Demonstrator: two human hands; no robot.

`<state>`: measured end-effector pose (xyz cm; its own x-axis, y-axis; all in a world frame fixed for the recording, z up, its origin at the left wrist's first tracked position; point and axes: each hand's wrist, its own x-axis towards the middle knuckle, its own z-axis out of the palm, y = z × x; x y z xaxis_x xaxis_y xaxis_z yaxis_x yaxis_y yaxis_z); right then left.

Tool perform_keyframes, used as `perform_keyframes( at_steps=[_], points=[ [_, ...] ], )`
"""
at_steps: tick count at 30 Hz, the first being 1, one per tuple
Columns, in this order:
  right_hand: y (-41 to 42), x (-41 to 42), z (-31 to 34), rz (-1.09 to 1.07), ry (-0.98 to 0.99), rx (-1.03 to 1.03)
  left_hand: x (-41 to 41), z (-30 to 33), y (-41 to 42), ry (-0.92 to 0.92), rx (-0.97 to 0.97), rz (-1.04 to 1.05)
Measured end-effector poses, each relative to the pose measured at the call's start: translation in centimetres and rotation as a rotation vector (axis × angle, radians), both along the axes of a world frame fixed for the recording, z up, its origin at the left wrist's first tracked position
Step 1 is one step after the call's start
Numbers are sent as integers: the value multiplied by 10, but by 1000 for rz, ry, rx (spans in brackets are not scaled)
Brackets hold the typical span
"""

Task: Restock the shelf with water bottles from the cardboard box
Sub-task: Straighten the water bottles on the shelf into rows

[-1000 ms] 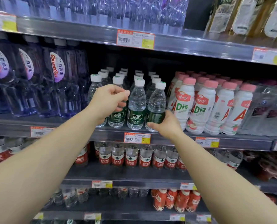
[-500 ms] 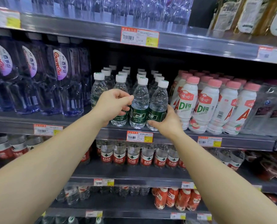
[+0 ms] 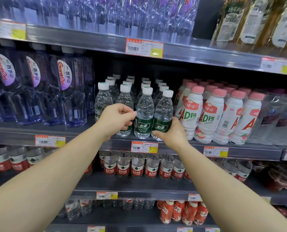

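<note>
**Both hands on the front row of green-label water bottles at the shelf edge**

The left hand (image 3: 115,119) is curled around the second green-label bottle (image 3: 125,104) of the front row, fingers bent over its label so that most of the label is hidden; the thumb tip points right, toward the neighbouring bottle; whether the grip is tight cannot be told. The right hand (image 3: 172,131) is cupped against the lower right side of the rightmost green-label bottle (image 3: 162,114), thumb across the bottom of the label, the other fingers hidden behind the bottle; it wraps the bottle loosely. Between the two hands stands a third green-label bottle (image 3: 144,113), upright, touched by neither palm, just beside both held bottles.

All of these stand upright at the front edge of the middle shelf (image 3: 89,131), directly above an orange price tag (image 3: 144,147); further rows of white-capped bottles fill the shelf depth behind them; a fourth front bottle (image 3: 103,99) stands at the left end of the row.

To the right, touching the row, stand white milk-drink bottles (image 3: 211,114) with pink caps; to the left, tall purple-tinted bottles (image 3: 64,91); on the shelf below, red-label water bottles (image 3: 136,166).
</note>
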<state>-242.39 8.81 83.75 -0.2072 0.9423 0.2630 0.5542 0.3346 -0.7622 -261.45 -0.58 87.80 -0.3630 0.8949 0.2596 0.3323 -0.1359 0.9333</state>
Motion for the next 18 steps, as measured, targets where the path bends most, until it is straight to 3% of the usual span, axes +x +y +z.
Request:
perform_keyframes(
  at_steps=[13, 18],
  points=[
    [6, -2, -2, 8, -107, -15, -17, -16, -15, 86, -112, 51],
    [3, 0, 0, -17, -146, -34, -28, -19, -23, 119, -55, 196]
  ],
)
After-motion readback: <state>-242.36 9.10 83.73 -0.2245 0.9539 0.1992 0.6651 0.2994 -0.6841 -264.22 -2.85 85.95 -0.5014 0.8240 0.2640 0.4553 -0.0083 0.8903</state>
